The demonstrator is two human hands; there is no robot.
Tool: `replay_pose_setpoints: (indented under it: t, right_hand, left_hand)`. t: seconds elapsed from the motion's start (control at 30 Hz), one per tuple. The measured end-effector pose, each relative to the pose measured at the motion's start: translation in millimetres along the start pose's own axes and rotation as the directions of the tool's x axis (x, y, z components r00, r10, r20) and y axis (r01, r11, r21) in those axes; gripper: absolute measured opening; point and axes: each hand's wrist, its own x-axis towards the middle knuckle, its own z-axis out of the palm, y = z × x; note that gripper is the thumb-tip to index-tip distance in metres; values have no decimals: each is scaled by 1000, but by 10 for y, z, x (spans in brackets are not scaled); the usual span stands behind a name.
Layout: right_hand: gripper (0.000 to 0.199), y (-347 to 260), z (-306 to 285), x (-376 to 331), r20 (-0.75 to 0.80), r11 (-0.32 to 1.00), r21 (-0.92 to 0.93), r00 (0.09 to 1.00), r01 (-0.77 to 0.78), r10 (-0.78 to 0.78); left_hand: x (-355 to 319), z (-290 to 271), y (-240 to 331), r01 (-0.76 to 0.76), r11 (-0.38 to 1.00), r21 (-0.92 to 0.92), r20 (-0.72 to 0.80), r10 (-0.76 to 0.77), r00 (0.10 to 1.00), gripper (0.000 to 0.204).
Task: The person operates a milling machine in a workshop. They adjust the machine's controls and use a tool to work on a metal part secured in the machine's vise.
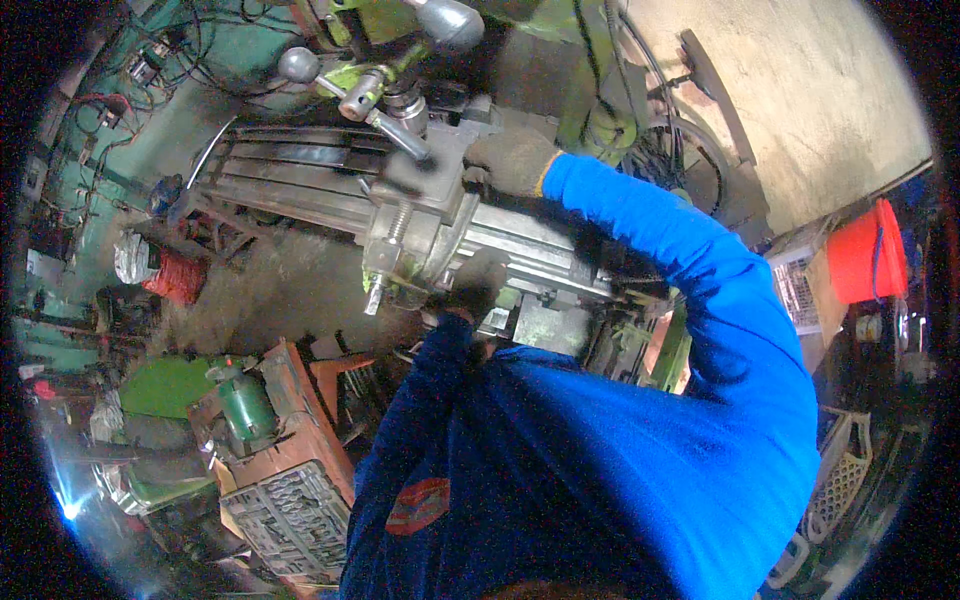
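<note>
A grey machine vise, with a threaded screw at its near end, is mounted on the long slotted machine table. My right hand, in a dark work glove, is at the vise's far right side. Its fingers are curled in, and what they close on is hidden. Nearer my body, my left hand, also gloved, is low by the table's front edge, just right of the vise. Shadow and blur hide its fingers. Above the vise hangs the spindle, beside lever handles with a round knob and a larger grey knob.
Left of me, a wooden bench bears a green gas canister and an opened tool set. A red bag lies on the floor. A red bucket stands at right. Cables hang behind the machine; a bright light glows lower left.
</note>
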Motion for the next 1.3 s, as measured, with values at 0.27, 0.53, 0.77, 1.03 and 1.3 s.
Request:
replay_pose_setpoints:
  t: [0.27, 0.53, 0.77, 1.03, 1.3]
  right_hand:
    - [24, 351, 188, -4, 22, 988, 28, 988, 149, -150]
    - [26, 180, 313, -26, -63, 999, 42, 998, -18, 21]
    - [43, -11, 192, -211, 33, 997, -50, 998, -53, 55]
    - [43, -90, 59, -97, -110, 976, 83, 971, -202, 211]
    - [32, -33, 121, 100, 52, 984, 26, 984, -174, 173]
  left_hand:
    - [48, -40, 168, 351, 931, -104, 157, -333, 930, 32]
    - [37, 1, 139, 318, 943, -99, 101, -309, 946, 35]
    - [70, -75, 382, 554, 742, -377, 147, -543, 827, 30]
    - [-6, 109, 28, 251, 963, -102, 20, -250, 968, 31]
    - [43, -39, 271, 327, 921, -211, 63, -321, 945, 30]
